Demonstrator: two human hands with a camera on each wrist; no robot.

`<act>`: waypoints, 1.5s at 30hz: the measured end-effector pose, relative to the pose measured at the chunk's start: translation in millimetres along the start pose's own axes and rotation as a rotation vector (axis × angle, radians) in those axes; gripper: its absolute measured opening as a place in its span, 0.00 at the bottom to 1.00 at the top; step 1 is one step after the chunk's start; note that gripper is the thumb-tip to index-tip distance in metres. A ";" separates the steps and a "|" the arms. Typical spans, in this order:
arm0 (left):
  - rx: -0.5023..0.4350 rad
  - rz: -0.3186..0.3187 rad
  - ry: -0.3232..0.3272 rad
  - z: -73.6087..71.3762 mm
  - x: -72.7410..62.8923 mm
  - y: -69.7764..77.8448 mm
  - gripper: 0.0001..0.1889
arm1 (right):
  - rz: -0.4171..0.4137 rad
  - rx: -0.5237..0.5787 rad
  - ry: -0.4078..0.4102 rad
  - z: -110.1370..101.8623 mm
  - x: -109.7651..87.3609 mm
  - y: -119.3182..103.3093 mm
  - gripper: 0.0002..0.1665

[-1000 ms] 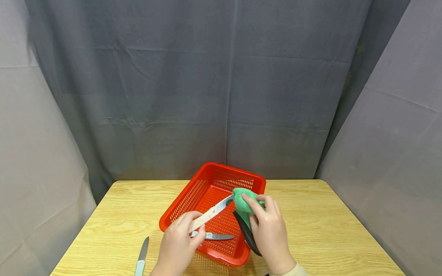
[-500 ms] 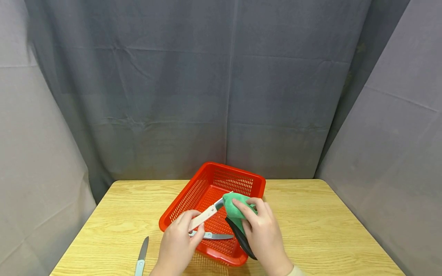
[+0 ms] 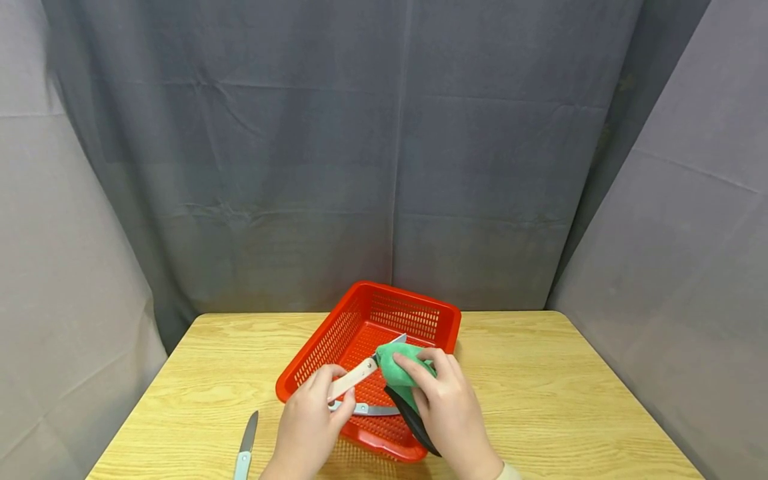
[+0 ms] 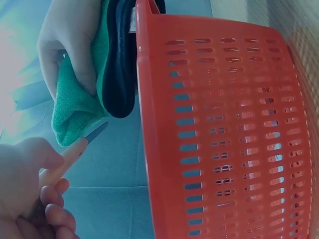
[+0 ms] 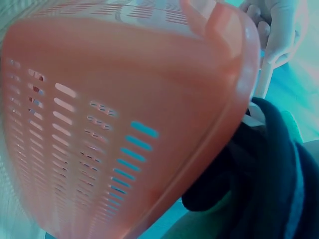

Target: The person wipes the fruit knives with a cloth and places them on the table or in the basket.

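Note:
My left hand (image 3: 309,420) grips the cream handle of a knife (image 3: 354,380), which slants up to the right above the red basket (image 3: 420,298). A green cloth (image 3: 399,367) with a thick black edge hanging below it is pinched in my right hand (image 3: 447,407). The cloth is folded over the knife's blade close to the handle. The blade's tip shows beyond the cloth in the head view. In the left wrist view, the cloth (image 4: 75,112) touches the blade just past the handle. The right wrist view shows mainly the basket wall and the dark edge of the cloth.
Inside the basket lies a second knife (image 3: 381,411) with a pale blue handle. Another pale-handled knife (image 3: 249,437) lies on the wooden table (image 3: 570,387), left of the basket. Grey curtains (image 3: 300,167) surround the table at the back and sides.
My right hand has slid the green cloth down and left along the blade toward the handle, baring the tip. My left hand has kept its place with the knife.

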State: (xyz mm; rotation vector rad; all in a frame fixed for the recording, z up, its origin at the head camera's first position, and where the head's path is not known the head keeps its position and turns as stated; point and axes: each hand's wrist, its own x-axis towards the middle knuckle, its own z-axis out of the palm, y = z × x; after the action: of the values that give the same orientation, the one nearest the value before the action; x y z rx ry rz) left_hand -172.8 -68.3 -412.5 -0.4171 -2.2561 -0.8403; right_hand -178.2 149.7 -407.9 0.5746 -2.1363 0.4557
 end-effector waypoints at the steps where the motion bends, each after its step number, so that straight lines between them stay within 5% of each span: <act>1: -0.002 0.002 0.002 0.0 -0.3 -0.1 0.17 | 0.003 0.003 -0.006 0.5 -0.1 0.0 0.39; 20: -0.013 0.130 0.037 -1.8 0.4 -1.0 0.18 | 0.089 -0.009 -0.020 6.3 -1.2 8.5 0.35; 45: 0.001 0.148 0.039 -1.1 0.1 -1.2 0.17 | 0.224 -0.057 -0.007 6.6 -1.4 23.6 0.34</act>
State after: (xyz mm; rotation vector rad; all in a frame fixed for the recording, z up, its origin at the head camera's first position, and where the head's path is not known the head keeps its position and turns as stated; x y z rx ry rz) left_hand -173.0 -69.9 -412.4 -0.5556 -2.1605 -0.7639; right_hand -194.7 166.3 -415.6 0.3062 -2.2225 0.5135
